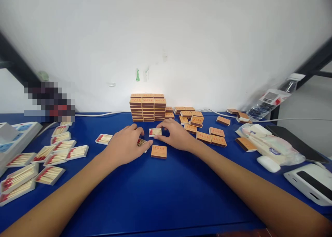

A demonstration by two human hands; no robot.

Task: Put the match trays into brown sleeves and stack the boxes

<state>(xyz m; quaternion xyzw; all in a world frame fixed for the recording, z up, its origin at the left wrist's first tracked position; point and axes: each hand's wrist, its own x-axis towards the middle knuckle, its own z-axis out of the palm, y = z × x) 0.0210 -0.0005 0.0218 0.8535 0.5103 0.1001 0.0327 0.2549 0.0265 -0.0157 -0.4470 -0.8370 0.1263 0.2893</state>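
Observation:
My left hand (127, 143) curls over an open matchbox tray (141, 143), thumb at its near right side, and partly hides it. Just to the right, my right hand (176, 134) pinches the right end of another matchbox tray (155, 132) between thumb and fingers. Red-tipped matches fill both. An orange matchbox (158, 151) lies on the blue table below the right-hand tray. Left of my left hand rests one more tray of matches (103, 139). Behind the hands, against the wall, stands a neat stack of matchboxes (147, 109).
Several match-filled trays (57, 157) are spread on the left, near a white power strip (26, 133). Loose matchboxes (203, 136) lie to the right. Farther right are a tissue pack (275, 145), a clear bottle (269, 98) leaning over, a white case (268, 163) and a white device (311, 181).

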